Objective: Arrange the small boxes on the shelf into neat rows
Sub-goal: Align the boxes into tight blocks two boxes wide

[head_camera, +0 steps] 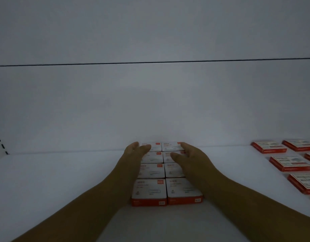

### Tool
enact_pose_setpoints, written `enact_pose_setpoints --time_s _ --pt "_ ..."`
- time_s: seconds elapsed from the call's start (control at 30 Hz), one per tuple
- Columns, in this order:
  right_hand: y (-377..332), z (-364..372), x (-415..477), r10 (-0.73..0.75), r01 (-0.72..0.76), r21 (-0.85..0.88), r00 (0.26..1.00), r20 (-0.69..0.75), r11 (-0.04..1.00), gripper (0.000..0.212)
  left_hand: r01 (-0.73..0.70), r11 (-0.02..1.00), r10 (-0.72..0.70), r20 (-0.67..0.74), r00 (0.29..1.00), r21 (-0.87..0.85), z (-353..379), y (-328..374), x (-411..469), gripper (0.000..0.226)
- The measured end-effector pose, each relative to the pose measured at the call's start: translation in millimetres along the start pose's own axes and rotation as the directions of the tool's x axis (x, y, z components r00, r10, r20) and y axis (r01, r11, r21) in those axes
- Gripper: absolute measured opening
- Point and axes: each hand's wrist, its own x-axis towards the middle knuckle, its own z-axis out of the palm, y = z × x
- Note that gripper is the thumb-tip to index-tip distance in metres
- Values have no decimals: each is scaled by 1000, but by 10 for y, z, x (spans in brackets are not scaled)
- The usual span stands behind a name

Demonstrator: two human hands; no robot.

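White shelf (54,180), white back panel (150,102).
Small boxes (149,189), 6 o'clock: left hand (133,154), right hand (191,156) flank them, fingers straight; labels unreadable.

No legible text. The white-topped small boxes (149,189) carry red corner logos and blurred print. The red boxes (290,163) at right have labels, equally unreadable.

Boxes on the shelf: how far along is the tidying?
Done: the white boxes sit in a tight block, two across and four deep. In hand: the left hand and right hand flank its far end, fingers straight, seemingly squaring it up. To do: the red boxes at the right lie apart with gaps, and probably need closing up next.
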Motion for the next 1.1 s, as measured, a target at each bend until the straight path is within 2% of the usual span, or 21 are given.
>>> enact_pose_setpoints --time_s 0.1,0.2,0.27,0.3,0.33,0.4,0.43,0.5,0.63,0.73,0.93,1.1 --pt "-16 -13 -17 -20 20 -38 1000 16 999 45 48 998 -49 -26 998 -44 23 93 -31 54" --pt "-67 -62 -68 -24 26 -28 998 53 999 57 9 998 0 124 992 -70 -47 52 -206 63" --pt "-89 -132 -111 -21 27 -54 995 100 998 69 -65 996 49 244 969 59 -103 30 -314 82" --pt "-101 -180 -138 -34 46 -80 989 147 996 71 -133 974 74 294 953 185 -129 32 -348 92" --pt "-116 -232 -173 -54 81 -119 975 214 990 75 -225 914 100 351 931 337 -162 32 -369 100" --pt "-131 -344 -236 -31 154 -309 928 371 939 96 -405 702 95 486 869 586 -226 5 -387 105" --pt "-121 -389 -244 34 176 -447 906 423 877 113 -459 603 76 525 848 653 -251 -7 -393 106" --pt "-74 -440 -239 154 201 -642 879 452 740 131 -503 494 56 551 833 709 -283 -12 -402 109" --pt "-22 -406 -262 161 257 -679 858 488 688 132 -519 400 33 554 832 755 -285 -41 -351 114" --pt "7 -366 -258 125 262 -675 875 467 690 127 -545 332 62 559 827 770 -273 -117 -307 104" --pt "0 -363 -267 70 267 -652 894 442 710 129 -551 311 98 551 829 774 -292 -180 -271 99" --pt "-25 -385 -265 65 297 -678 889 454 672 124 -549 297 90 549 831 781 -281 -139 -303 98"
